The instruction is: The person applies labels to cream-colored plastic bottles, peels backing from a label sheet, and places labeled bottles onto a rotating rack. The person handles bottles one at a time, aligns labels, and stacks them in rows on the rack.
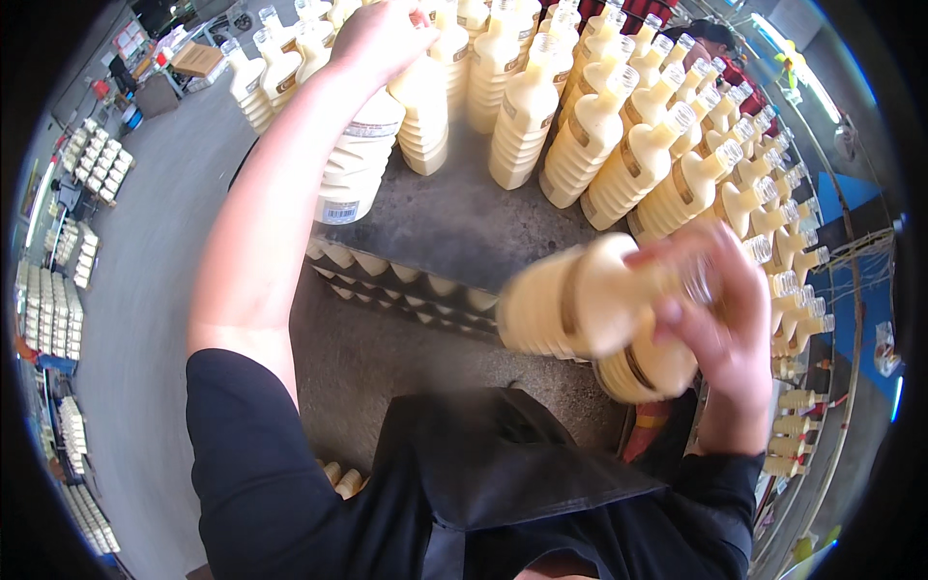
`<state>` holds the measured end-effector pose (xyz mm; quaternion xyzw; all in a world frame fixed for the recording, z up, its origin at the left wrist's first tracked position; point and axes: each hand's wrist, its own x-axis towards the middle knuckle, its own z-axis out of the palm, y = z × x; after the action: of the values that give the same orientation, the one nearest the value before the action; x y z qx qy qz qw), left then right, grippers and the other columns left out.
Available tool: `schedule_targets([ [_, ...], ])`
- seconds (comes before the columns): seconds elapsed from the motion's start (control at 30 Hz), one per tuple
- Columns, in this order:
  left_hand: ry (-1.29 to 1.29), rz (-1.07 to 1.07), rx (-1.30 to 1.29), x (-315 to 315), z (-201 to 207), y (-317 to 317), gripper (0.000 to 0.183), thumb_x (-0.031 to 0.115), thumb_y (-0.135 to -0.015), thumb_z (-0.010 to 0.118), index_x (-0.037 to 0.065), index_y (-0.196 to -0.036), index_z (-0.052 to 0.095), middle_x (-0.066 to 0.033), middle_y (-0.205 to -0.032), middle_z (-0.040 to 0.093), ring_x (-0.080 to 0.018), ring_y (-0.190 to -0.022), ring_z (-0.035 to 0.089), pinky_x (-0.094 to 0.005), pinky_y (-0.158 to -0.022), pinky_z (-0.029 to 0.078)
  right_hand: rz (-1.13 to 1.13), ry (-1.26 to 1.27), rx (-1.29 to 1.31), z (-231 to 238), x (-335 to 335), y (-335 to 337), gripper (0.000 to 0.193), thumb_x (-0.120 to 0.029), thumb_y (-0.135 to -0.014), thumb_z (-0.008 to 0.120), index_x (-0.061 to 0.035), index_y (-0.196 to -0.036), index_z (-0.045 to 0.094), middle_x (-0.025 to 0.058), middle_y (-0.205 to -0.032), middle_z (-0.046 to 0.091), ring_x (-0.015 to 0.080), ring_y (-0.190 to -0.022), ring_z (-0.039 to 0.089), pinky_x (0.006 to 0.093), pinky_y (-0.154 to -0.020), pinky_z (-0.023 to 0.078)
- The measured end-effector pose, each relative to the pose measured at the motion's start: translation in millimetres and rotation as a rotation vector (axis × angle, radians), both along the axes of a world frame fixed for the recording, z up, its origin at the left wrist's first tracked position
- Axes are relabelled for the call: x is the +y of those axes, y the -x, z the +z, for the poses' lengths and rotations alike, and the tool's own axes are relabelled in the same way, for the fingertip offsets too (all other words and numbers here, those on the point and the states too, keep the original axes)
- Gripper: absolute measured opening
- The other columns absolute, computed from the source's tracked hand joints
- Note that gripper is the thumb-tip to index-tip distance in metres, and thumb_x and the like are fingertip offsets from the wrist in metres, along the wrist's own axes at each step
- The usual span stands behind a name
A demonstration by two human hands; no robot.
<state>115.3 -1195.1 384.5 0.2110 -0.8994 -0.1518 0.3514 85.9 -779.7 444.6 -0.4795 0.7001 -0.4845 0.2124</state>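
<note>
My right hand is closed round the neck of a cream-coloured plastic bottle with ribbed sides and a clear, uncapped mouth. Both are smeared by motion, and the bottle lies tilted above the near edge of a dark tabletop. A second bottle hangs just below it; its neck goes up behind my fingers. At the far left of the table, my left hand is closed among the bottle necks. A labelled bottle stands under that wrist, its neck hidden by my forearm; another bottle stands beside it.
Rows of similar upright bottles fill the far and right parts of the table. Below its near edge are stacked dark trays with pale rounded shapes. Stacks of pale items line the left side of the floor, near a cardboard box.
</note>
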Motion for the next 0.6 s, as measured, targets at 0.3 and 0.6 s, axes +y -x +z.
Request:
schedule_targets([
  [0.3, -0.215, -0.228, -0.131, -3.3, 18.4, -8.5, 0.028, 0.036, -0.087, 0.074, 0.010, -0.097, 0.070, -0.0044, -0.070, 0.066, -0.0146, -0.055, 0.061, -0.0332, -0.058, 0.051, 0.006, -0.076, 0.153, -17.6, -167.7, 28.4, 0.030, -0.021, -0.095, 0.071, -0.0032, -0.119, 0.064, 0.0066, -0.080, 0.068, 0.0112, -0.063, 0.064, 0.0279, -0.062, 0.053],
  [0.6, -0.161, -0.014, -0.303, -19.3, 15.8, 20.8, 0.026, 0.034, -0.086, 0.075, 0.010, -0.094, 0.068, -0.0047, -0.069, 0.065, -0.0148, -0.053, 0.059, -0.0333, -0.057, 0.051, 0.004, -0.106, 0.136, -51.2, -247.1, 69.9, 0.040, -0.026, -0.093, 0.073, -0.0050, -0.126, 0.063, 0.0077, -0.074, 0.068, 0.0112, -0.062, 0.064, 0.0290, -0.061, 0.054],
])
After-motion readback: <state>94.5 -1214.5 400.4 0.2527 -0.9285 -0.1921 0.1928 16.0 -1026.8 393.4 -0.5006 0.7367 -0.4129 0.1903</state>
